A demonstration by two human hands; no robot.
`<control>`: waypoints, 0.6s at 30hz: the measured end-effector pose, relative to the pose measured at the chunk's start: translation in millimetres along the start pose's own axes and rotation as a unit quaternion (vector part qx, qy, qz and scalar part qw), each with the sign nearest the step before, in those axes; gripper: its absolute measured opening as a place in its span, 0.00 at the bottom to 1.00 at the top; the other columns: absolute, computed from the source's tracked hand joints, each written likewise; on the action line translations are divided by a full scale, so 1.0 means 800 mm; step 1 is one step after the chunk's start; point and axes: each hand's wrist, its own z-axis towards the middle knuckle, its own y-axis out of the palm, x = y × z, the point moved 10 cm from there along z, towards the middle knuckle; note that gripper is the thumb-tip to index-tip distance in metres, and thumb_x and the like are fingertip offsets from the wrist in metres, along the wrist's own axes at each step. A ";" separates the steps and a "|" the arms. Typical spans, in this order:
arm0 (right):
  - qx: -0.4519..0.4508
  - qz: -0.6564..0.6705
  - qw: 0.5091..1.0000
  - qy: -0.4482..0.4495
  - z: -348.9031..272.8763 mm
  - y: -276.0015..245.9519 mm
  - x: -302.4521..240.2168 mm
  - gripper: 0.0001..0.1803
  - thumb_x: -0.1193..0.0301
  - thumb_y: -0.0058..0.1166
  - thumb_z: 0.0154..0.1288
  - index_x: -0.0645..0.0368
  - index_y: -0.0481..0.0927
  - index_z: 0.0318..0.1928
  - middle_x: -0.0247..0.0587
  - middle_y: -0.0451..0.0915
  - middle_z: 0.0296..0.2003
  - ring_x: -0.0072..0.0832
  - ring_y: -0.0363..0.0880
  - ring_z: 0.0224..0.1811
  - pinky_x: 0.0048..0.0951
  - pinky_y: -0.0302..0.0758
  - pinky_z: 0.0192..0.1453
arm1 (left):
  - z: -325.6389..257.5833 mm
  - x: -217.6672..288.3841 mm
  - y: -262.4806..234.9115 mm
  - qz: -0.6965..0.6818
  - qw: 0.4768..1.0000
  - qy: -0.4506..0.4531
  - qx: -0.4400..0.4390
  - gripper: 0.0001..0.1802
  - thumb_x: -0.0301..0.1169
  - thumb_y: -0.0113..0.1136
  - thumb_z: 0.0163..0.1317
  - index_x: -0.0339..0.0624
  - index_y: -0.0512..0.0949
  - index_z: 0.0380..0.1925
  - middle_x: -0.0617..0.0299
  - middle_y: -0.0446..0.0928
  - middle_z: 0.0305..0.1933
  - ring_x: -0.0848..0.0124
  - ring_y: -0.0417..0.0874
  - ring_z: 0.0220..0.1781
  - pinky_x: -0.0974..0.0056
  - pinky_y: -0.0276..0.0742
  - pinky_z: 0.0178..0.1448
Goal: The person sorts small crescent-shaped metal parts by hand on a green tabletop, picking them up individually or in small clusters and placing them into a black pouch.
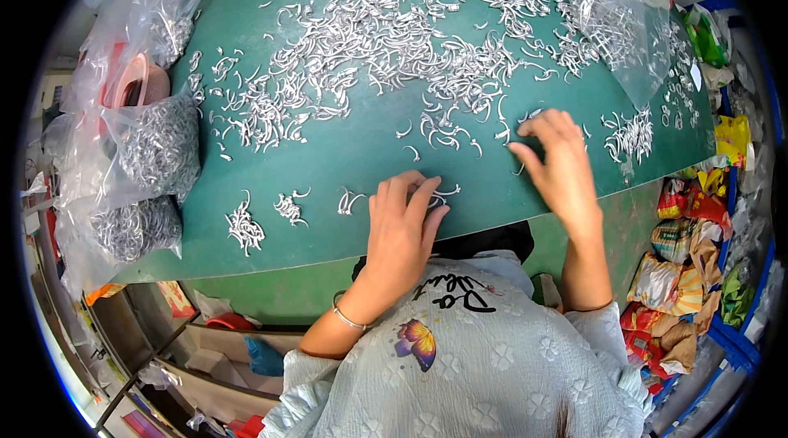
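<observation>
A large spread of small curved silver metal pieces (394, 40) covers the far and middle part of the green table (328, 167). Near the front edge, my left hand (398, 220) is bent down with its fingers and thumb drawn together around a few curved pieces (444, 192), partly hidden by the fingers. My right hand (560, 160) hovers low over the table farther right, its thumb apart from the curved forefinger, beside loose pieces (503, 133). Nothing is visible held in it. To the left of my left hand lie a few pieces (349, 201) and two small piles (245, 226).
Clear plastic bags (160, 142) packed with metal pieces stand along the left edge, by a pink container (144, 81). Another plastic bag (616, 23) lies far right, with a small pile (629, 136) nearer. Colourful packages (677, 282) fill the right side beyond the table.
</observation>
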 end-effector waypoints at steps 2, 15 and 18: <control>0.016 -0.025 1.000 0.004 0.001 0.013 -0.006 0.07 0.75 0.64 0.55 0.61 0.78 0.31 0.42 0.74 0.31 0.40 0.71 0.40 0.39 0.64 0.45 | -0.002 -0.003 -0.001 0.003 1.000 -0.017 -0.002 0.23 0.22 0.68 0.52 0.38 0.77 0.51 0.54 0.72 0.48 0.57 0.73 0.48 0.57 0.69 0.54; 0.034 -0.092 0.995 0.001 -0.006 0.013 0.007 0.08 0.73 0.64 0.56 0.60 0.77 0.32 0.40 0.75 0.34 0.39 0.71 0.40 0.37 0.62 0.46 | -0.008 0.000 -0.009 -0.002 1.000 0.006 0.012 0.22 0.20 0.68 0.52 0.38 0.77 0.50 0.54 0.71 0.48 0.57 0.73 0.47 0.57 0.69 0.52; 0.035 -0.022 0.999 -0.003 -0.024 -0.012 0.011 0.07 0.74 0.64 0.56 0.59 0.77 0.32 0.40 0.75 0.33 0.38 0.71 0.41 0.36 0.62 0.46 | -0.012 -0.007 -0.014 0.002 0.999 -0.016 0.030 0.21 0.19 0.68 0.51 0.38 0.78 0.48 0.54 0.72 0.47 0.57 0.73 0.47 0.57 0.71 0.52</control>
